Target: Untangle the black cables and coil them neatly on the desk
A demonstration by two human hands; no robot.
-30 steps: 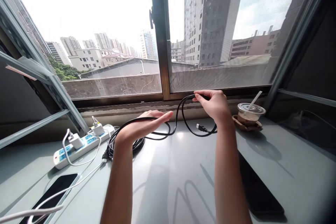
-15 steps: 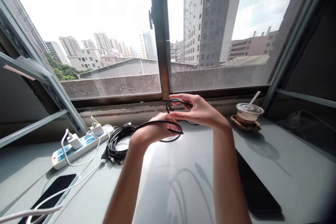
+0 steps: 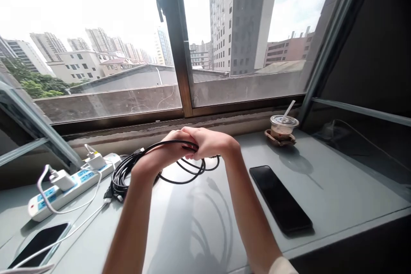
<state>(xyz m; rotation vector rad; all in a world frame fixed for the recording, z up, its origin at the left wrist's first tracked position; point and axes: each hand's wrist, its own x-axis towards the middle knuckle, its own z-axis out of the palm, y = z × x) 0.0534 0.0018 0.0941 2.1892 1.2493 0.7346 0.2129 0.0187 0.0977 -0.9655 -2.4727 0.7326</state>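
My left hand [image 3: 167, 154] and my right hand [image 3: 210, 142] meet above the desk, both closed on a looped black cable [image 3: 189, 180]. One strand passes over the back of my left hand, and loops hang below the two hands. Some fingers are hidden where the hands overlap. Behind my left wrist, a coil of black cable [image 3: 120, 175] lies on the desk beside the power strip.
A white power strip [image 3: 75, 186] with plugged-in chargers and white cords is at the left, a phone [image 3: 40, 244] near it. Right of my arm lies a black phone [image 3: 281, 199]. A lidded cup [image 3: 282, 127] stands in a brown holder by the window.
My right hand has come against my left hand, bringing the cable loops together. The view has shifted, showing more of the desk and the black phone at the right.
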